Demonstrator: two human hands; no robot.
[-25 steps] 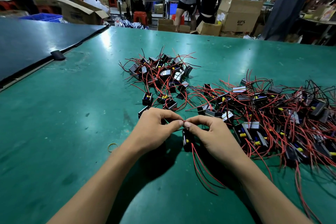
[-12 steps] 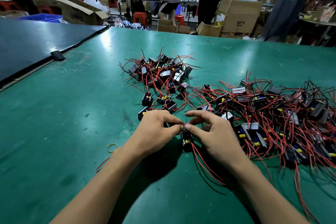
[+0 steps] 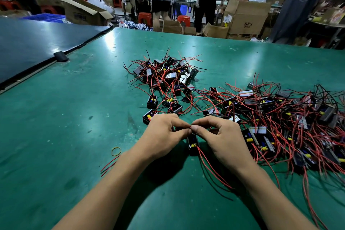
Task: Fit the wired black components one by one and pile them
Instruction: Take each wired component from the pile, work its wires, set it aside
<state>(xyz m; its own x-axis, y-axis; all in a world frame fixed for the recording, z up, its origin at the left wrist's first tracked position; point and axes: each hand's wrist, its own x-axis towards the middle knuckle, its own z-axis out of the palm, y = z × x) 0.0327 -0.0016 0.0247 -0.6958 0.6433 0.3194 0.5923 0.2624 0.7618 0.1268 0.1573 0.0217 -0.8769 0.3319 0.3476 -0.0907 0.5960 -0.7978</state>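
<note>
Two bare forearms are coming in from the bottom edge over the green table [image 3: 56, 136]. Left hand [image 3: 164, 132] and right hand [image 3: 222, 140] are meeting thumb-and-forefinger tips, both curled and pinching a thin lead [image 3: 194, 132] between them; the other fingers are tucked in loosely. Directly under the pinch a black component [image 3: 193, 144] is sitting on the table, a yellow part showing in its open top, and its red wires [image 3: 211, 168] are trailing back toward the viewer beside the right wrist. Whether the lead is already seated in the component, cannot tell. A yellow rubber band [image 3: 116, 151] is lying flat just left of the left wrist, and a loose red wire [image 3: 109, 164] is poking out from under the left forearm. Just past the left knuckles two single components [image 3: 152, 101] are lying apart from the rest. To the right a big tangled pile [image 3: 280, 117] of black components with red wires is spreading out to the frame edge, its near edge just beside the right hand. Farther back, centre, a smaller pile [image 3: 166, 74] is sitting by itself. A black mat [image 3: 37, 43] is covering the far left. Beyond the table cardboard boxes [image 3: 246, 17] and red stools [image 3: 145, 18] are standing on the floor, and people are standing at other benches, blurred.
</note>
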